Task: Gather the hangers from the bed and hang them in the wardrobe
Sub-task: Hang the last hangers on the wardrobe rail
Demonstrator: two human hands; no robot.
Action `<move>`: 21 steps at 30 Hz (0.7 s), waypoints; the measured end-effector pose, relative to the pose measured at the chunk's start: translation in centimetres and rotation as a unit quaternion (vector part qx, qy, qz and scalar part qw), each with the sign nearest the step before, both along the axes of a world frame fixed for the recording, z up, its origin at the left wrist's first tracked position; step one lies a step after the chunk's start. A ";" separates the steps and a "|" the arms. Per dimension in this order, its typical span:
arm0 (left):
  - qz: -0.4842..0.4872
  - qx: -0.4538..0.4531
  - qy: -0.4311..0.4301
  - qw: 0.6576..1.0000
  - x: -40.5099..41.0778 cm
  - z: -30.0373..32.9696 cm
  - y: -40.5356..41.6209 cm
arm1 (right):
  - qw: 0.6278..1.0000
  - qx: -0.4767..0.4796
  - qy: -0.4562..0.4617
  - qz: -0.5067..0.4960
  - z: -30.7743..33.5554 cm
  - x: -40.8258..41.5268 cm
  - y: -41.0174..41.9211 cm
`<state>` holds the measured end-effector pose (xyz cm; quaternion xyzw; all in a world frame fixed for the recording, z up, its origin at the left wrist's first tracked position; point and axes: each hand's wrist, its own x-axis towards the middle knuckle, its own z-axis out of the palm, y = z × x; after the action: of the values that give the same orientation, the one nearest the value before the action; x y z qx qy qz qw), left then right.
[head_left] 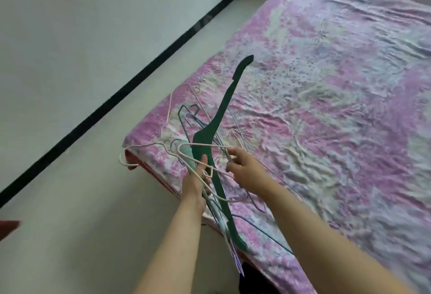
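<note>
Head view puts you at the corner of the bed (pixel 326 83), lower centre of the frame, with a tangle of hangers (pixel 186 130) bunched between your two hands above the floral bedcover. Your left hand (pixel 194 181) is wrapped around the bundle where the necks cross, thumb up along the dark green hanger (pixel 221 111), which stands out of the pile and points toward the upper middle of the frame. Your right hand (pixel 243 170) is pinching a thin pink wire hanger (pixel 205 146), fingers curled on the wire near its shoulder.

Expect these to be light but awkward. The wire ones look springy and thin, so they will flex, slide over one another and snag hook into loop; the green one looks flat, stiff and broader, likely plastic, and gives the firmest hold. Judging by the tangle, a grip near the necks, just below the hooks, should keep the bundle together and the hooks lined up for the rail. Holding by the lower bars would probably let the stack fan out and drop pieces.

A few wire loops toward the left edge of the bedcover, near the corner, look loose from your grasp; whether they are resting on the bed or hanging off the bundle you cannot tell. No wardrobe is in view.
</note>
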<state>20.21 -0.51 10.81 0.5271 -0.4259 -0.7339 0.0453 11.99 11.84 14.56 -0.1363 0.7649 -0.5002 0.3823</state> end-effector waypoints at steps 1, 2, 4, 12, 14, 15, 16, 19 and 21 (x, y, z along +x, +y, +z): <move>0.007 -0.001 0.007 1.000 1.3 0.6 -0.8 | 0.999 -0.023 -0.031 -0.004 0.8 1.0 -0.5; 0.014 -0.002 0.020 1.000 2.7 0.9 -1.7 | 0.997 -0.046 -0.059 -0.009 1.6 2.1 -1.0; 0.009 -0.008 0.039 0.999 5.6 1.8 -3.4 | 0.990 -0.086 -0.110 -0.012 3.1 4.1 -1.9; 0.019 -0.019 0.135 0.990 16.6 6.8 -4.8 | 0.959 -0.177 -0.214 0.057 9.1 14.0 -5.4; 0.015 -0.065 0.160 0.985 19.1 7.1 -4.7 | 0.956 -0.185 -0.217 0.071 10.0 17.2 -6.0; 0.019 -0.086 0.163 0.983 20.6 7.3 -4.6 | 0.954 -0.188 -0.221 0.077 10.2 19.0 -6.4; 0.031 -0.098 0.160 0.982 22.1 7.4 -4.5 | 0.952 -0.191 -0.226 0.083 10.3 20.9 -6.7; 0.101 -0.115 0.140 0.978 27.0 8.5 -4.0 | 0.945 -0.199 -0.246 0.084 10.6 26.6 -7.2; 0.133 -0.114 0.128 0.976 30.7 9.1 -3.8 | 0.942 -0.208 -0.245 0.096 11.4 30.2 -6.9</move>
<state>50.88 -4.29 19.92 0.4717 -0.4237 -0.7296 0.2564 42.15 4.93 25.96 -0.1583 0.5095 -0.6272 0.5674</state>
